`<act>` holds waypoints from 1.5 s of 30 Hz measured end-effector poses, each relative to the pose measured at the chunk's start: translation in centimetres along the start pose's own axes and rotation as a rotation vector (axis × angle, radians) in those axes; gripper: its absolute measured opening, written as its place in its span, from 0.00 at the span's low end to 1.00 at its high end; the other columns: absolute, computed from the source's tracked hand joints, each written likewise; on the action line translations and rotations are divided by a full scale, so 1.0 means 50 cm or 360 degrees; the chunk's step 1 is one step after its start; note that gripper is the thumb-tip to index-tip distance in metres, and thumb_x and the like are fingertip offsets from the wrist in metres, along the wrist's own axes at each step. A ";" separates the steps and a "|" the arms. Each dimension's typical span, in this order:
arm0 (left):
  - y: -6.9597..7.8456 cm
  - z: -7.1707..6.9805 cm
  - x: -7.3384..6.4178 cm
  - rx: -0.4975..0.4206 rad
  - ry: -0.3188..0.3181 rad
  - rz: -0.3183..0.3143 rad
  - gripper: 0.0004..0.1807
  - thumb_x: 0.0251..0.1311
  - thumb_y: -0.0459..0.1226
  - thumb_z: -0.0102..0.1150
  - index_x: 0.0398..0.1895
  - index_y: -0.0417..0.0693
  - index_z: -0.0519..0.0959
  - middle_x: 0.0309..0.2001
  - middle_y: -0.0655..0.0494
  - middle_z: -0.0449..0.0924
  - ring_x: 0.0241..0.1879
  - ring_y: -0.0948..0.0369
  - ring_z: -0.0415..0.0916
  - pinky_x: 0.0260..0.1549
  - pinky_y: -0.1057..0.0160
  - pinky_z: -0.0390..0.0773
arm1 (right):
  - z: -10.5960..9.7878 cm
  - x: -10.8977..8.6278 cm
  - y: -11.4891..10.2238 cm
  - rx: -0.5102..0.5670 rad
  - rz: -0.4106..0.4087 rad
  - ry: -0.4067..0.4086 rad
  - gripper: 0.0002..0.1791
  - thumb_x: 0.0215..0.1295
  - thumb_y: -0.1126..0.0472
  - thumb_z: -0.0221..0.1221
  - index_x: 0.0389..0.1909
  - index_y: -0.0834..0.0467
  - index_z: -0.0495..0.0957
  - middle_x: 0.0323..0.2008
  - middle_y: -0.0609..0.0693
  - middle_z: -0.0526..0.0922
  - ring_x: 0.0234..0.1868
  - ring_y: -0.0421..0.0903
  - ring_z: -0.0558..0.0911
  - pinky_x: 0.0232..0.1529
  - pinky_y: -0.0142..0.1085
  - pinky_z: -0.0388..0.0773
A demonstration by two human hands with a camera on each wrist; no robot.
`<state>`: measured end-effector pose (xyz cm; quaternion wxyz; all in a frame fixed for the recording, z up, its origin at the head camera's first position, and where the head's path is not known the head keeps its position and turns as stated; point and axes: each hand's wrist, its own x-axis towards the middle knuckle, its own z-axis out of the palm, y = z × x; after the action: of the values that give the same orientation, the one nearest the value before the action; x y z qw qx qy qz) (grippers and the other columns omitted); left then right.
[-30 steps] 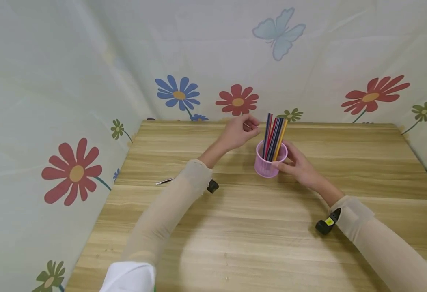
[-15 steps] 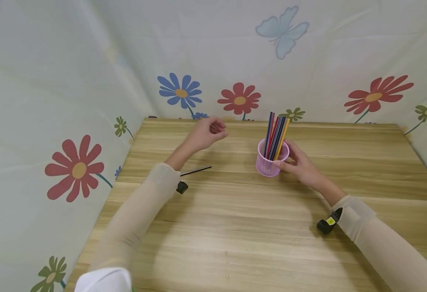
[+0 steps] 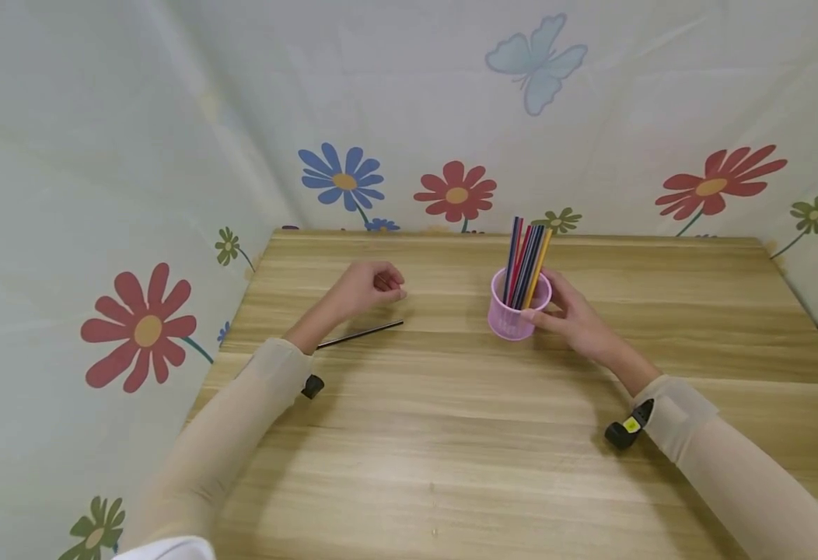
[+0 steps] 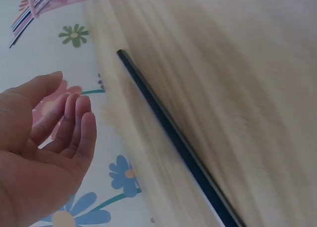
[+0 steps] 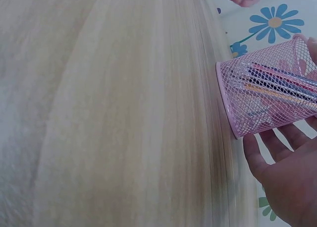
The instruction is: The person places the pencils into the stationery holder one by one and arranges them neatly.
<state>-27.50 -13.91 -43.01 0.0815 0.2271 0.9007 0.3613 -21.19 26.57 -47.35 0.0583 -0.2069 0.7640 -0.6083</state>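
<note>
A pink mesh pencil cup [image 3: 510,327] stands upright on the wooden table, holding several pencils [image 3: 526,260], dark, red and yellow. My right hand [image 3: 578,323] holds the cup from its right side, thumb at the front and fingers behind; the right wrist view has the mesh wall [image 5: 237,108] close beside the hand [image 5: 292,180]. To the left, my left hand [image 3: 363,289] hovers with loosely curled fingers and nothing in them. A single dark pencil [image 3: 361,334] lies on the table just below that hand, its left end hidden by the wrist. In the left wrist view the pencil [image 4: 171,130] is apart from the fingers.
The wooden table [image 3: 451,435] meets a pale cloth backdrop [image 3: 409,93] printed with flowers and a butterfly along its back and left sides. Small black cameras sit at the left wrist [image 3: 313,386] and right wrist [image 3: 622,434].
My left hand has moved left, away from the cup, then lower toward the lying pencil, baring more of it. The right hand and cup have stayed in place.
</note>
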 end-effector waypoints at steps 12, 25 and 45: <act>-0.024 0.009 -0.061 0.0173 -0.0219 -0.0055 0.09 0.68 0.36 0.71 0.47 0.44 0.85 0.40 0.54 0.85 0.41 0.58 0.82 0.46 0.57 0.83 | -0.003 0.005 0.001 -0.0022 -0.0002 -0.0006 0.43 0.74 0.67 0.64 0.83 0.53 0.56 0.80 0.57 0.61 0.81 0.62 0.58 0.75 0.63 0.60; -0.035 0.037 -0.063 0.0257 -0.0238 -0.0077 0.08 0.67 0.35 0.72 0.45 0.42 0.85 0.39 0.53 0.86 0.40 0.58 0.83 0.46 0.58 0.84 | -0.003 0.000 0.004 0.0009 0.0006 -0.0004 0.42 0.73 0.67 0.65 0.83 0.52 0.56 0.80 0.57 0.60 0.81 0.62 0.58 0.75 0.64 0.60; -0.024 0.049 -0.062 0.0471 -0.0223 -0.0118 0.02 0.67 0.35 0.69 0.39 0.45 0.85 0.35 0.56 0.85 0.36 0.61 0.81 0.43 0.59 0.82 | -0.001 -0.002 0.006 0.0026 0.0025 -0.0003 0.41 0.74 0.66 0.65 0.83 0.52 0.57 0.78 0.56 0.63 0.80 0.58 0.60 0.76 0.61 0.60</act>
<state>-24.42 -14.63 -45.67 0.1231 0.2278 0.9439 0.2048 -21.18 26.68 -47.63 0.0655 -0.2012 0.7606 -0.6137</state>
